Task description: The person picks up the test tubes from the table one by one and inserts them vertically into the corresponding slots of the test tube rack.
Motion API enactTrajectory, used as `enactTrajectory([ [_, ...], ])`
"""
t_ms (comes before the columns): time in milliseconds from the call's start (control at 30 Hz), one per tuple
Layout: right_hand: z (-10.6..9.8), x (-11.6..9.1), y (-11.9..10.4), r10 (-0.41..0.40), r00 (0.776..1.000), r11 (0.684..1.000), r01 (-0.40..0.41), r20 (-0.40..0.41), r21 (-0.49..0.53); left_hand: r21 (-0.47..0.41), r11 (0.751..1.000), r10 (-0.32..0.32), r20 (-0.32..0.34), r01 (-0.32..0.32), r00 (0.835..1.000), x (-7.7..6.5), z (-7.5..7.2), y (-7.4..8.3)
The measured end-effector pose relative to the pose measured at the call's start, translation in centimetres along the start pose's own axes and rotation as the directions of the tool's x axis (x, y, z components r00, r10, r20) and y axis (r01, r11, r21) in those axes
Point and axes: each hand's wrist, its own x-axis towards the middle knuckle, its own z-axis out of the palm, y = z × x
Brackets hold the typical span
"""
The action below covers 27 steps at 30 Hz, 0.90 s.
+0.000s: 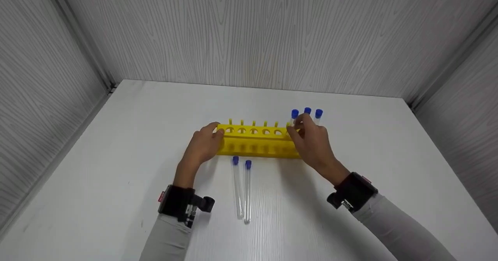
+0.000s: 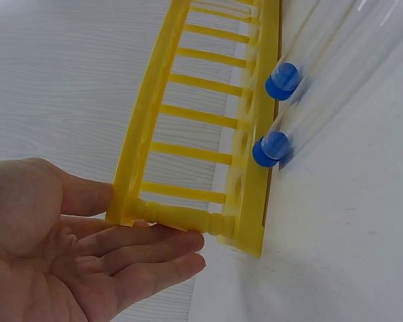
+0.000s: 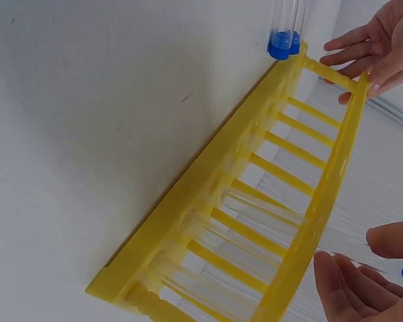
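Observation:
A yellow test tube rack [image 1: 255, 147] stands lengthwise on the white table. My left hand [image 1: 204, 142] holds its left end, thumb at the top bar and fingers against the end post [image 2: 181, 216]. At the right end, my right hand [image 1: 314, 142] pinches a clear test tube [image 3: 346, 247] with a blue cap [image 1: 295, 113] between thumb and fingers. That tube passes through a hole in the top bar, its rounded tip near the rack's base. Two more blue-capped tubes [image 1: 318, 113] stand in the holes beside it, partly hidden by my right hand.
Two capped test tubes [image 1: 237, 191] lie side by side in front of the rack, caps toward it. Grey wood-grain panels [image 1: 249, 35] wall the table at the back and both sides.

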Motion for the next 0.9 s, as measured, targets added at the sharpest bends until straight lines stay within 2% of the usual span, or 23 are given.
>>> enactTrajectory([
  [233, 0.07, -0.11, 0.31, 0.041, 0.999, 0.999, -0.04, 0.017, -0.01, -0.005, 1.0, -0.023, 0.005, 0.023, 1.0, 0.09, 0.03, 0.14],
  [600, 0.08, -0.05, 0.29, 0.093, 0.995, 0.996, -0.092, 0.042, -0.021, -0.015, 1.0, -0.024, 0.004, 0.025, 1.0, 0.02, 0.15, 0.1],
  [900, 0.08, -0.34, 0.4, 0.078, 0.996, 0.997, -0.077, 0.039, -0.025, -0.008, 1.0, -0.021, 0.003, 0.021, 1.0, 0.05, 0.23, -0.06],
])
